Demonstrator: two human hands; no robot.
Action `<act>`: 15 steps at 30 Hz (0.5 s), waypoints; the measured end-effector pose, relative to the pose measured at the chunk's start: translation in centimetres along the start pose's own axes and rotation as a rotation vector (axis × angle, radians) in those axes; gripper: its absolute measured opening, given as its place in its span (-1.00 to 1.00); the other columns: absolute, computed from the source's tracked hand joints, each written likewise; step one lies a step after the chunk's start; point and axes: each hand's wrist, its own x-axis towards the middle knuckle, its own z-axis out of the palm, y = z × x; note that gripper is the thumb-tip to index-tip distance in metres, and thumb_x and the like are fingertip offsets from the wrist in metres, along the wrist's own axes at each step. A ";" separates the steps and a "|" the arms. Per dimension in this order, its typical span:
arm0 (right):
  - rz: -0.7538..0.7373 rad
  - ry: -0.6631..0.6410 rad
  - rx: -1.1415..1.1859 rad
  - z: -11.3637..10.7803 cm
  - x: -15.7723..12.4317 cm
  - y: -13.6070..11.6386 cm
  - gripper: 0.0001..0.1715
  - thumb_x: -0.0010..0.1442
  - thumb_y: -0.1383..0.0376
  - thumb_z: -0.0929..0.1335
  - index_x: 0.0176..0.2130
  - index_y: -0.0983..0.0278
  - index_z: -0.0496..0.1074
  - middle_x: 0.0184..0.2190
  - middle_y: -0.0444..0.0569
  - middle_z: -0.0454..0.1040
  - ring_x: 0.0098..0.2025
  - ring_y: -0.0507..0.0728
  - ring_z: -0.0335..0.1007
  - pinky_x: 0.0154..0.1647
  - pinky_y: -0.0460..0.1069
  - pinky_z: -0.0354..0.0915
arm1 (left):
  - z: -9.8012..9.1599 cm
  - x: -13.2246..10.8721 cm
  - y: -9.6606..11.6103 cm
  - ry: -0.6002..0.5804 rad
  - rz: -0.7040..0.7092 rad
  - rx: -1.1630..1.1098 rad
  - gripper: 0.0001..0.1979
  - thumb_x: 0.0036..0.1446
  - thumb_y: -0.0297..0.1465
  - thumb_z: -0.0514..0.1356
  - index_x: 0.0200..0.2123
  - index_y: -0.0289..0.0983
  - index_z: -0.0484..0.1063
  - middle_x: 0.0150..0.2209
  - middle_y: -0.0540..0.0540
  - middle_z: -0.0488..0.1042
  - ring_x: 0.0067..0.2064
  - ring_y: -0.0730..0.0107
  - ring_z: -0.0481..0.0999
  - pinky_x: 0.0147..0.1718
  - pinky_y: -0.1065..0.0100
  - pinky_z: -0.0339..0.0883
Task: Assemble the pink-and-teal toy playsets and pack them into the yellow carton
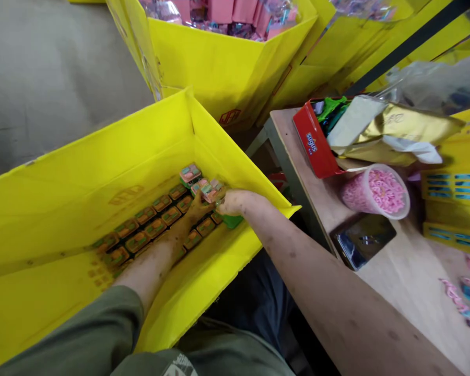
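Both my arms reach down into a deep yellow bin [121, 136]. Several small boxes [155, 228] with orange and green tops lie in rows on its floor. At the far right end of the rows, my left hand [194, 213] has its fingers closed at the near side of a small clear-topped box [207, 190] with pink and green contents. My right hand [232, 202] grips the same box from the right; its fingertips are partly hidden. A similar box with a green base [190, 175] sits just behind, and a green box edge [232, 221] shows under my right hand.
Another yellow bin [211, 57] with pink packages stands behind. On the wooden table [411, 266] at right are a red Sugus box [312, 143], a gold wrapper [411, 125], a tub of pink links [376, 192], a phone [364, 240] and a yellow slotted basket [454, 209].
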 end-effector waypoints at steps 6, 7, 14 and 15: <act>-0.145 0.281 0.300 -3.8 -11.9 3.0 -0.21 0.59 0.11 0.38 0.63 0.19 0.19 0.27 0.11 0.66 0.28 0.28 0.67 0.42 0.25 0.53 | -0.5 -0.2 -3.1 0.132 0.029 0.120 -0.12 -0.03 -0.26 0.67 0.28 -0.29 0.39 0.21 -0.25 0.63 0.41 -0.21 0.47 0.52 -0.17 0.28; -0.183 0.344 0.375 -3.8 -14.3 3.7 -0.23 0.59 0.10 0.38 0.62 0.14 0.19 0.23 0.05 0.68 0.23 0.25 0.70 0.37 0.21 0.58 | -0.4 -0.3 -3.6 0.155 0.032 0.133 -0.11 -0.03 -0.27 0.66 0.30 -0.29 0.39 0.22 -0.26 0.62 0.44 -0.23 0.44 0.54 -0.18 0.25; 0.047 0.458 0.319 1.5 -27.7 8.3 -0.28 0.60 -0.01 0.40 0.60 -0.06 0.26 0.17 0.00 0.73 0.16 0.24 0.76 0.14 0.04 0.71 | -0.3 -2.5 -6.5 0.221 0.002 0.169 -0.15 0.07 -0.17 0.63 0.35 -0.23 0.43 0.29 -0.36 0.60 0.51 -0.21 0.38 0.45 -0.17 0.33; 0.086 0.446 0.304 2.5 -28.8 8.9 -0.27 0.59 -0.02 0.40 0.59 -0.04 0.27 0.18 0.01 0.73 0.18 0.25 0.75 0.18 0.06 0.70 | -0.3 -3.1 -6.8 0.227 -0.005 0.171 -0.21 0.13 -0.15 0.60 0.35 -0.22 0.44 0.31 -0.36 0.59 0.51 -0.19 0.37 0.44 -0.17 0.33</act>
